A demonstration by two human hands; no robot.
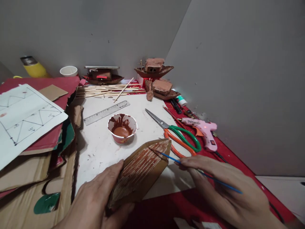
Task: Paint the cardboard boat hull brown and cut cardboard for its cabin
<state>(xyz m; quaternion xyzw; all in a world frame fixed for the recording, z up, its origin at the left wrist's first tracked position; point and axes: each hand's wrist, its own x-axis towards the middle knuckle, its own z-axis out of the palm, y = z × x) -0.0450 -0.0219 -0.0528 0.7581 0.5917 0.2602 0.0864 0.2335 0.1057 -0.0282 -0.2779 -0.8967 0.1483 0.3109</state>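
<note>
My left hand (pixel 100 187) grips the near left end of a cardboard boat hull (pixel 145 165), which is tilted above the white board. Reddish-brown paint streaks cover part of its ridged inner face, with paler bare stripes between. Between the fingertips of my right hand (pixel 224 184) is a thin blue paintbrush (pixel 205 174); its dark tip touches the inner face near the pointed far end. Just beyond the hull stands a paper cup (pixel 122 128) holding brown paint, its inside wall smeared.
Scissors (pixel 164 124) with green and orange handles and a pink glue gun (pixel 205 132) lie right of the cup. Behind are a ruler (pixel 107 113), wooden sticks (pixel 107 90) and model boats (pixel 154 67). Cardboard sheets (pixel 26 165) pile up at left.
</note>
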